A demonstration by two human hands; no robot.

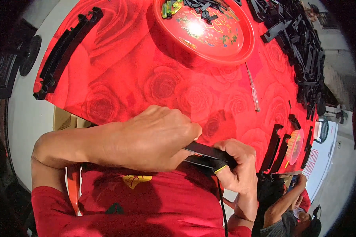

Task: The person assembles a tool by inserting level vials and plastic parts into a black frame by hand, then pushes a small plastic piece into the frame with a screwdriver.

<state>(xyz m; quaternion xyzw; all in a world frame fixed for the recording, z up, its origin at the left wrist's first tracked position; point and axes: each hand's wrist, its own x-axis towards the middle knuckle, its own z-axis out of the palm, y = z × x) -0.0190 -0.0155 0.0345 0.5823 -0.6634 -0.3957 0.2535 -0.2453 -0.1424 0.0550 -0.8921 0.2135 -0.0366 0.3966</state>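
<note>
Close to my body, at the table's near edge, I hold a black plastic strip (203, 150) between both hands. My left hand (158, 136) is closed in a fist with its back toward me, at the strip's left end. Its fingertips are mostly hidden. My right hand (239, 162) grips the right end, fingers curled around it. A black cover with a yellow edge (220, 168) sits at my right thumb. A thin black cable (222, 205) hangs down below that hand.
A red round tray (241, 59) with small black parts stands on the rose-patterned red tablecloth (162, 85). Right of it lie a clear-handled screwdriver (255, 98), a heap of black parts (304, 51) and a pink basket (299, 146). A long black part (65, 55) lies left. Another person's arm (282, 203) shows lower right.
</note>
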